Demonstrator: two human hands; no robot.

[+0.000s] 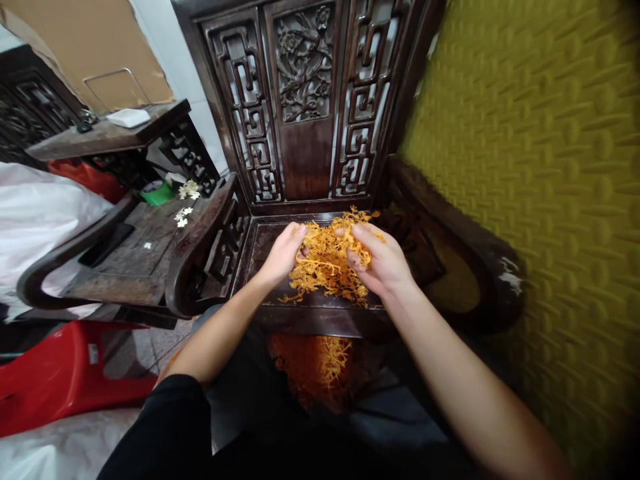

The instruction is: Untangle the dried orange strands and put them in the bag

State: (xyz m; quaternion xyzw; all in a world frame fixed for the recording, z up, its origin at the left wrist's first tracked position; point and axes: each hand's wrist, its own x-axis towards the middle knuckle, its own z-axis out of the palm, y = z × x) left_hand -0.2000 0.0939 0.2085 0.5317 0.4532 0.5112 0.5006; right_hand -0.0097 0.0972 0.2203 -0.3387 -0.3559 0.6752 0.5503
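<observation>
A loose heap of orange, branching sprigs, plastic-looking and tipped with small flower-like pieces, lies on the seat of a dark carved wooden chair. My left hand is closed at the heap's left side, thumb and fingers pinching the edge of a sprig. On the right, my right hand curls its fingers round an orange sprig above the heap. Some fingertips of both hands are hidden among the sprigs. Below the seat edge, between my legs, more orange sprigs show in shadow.
The carved chair back rises ahead, and a textured yellow-green wall stands close on the right. To the left, another wooden chair carries green tape and white flower-like pieces. A red plastic stool is at lower left.
</observation>
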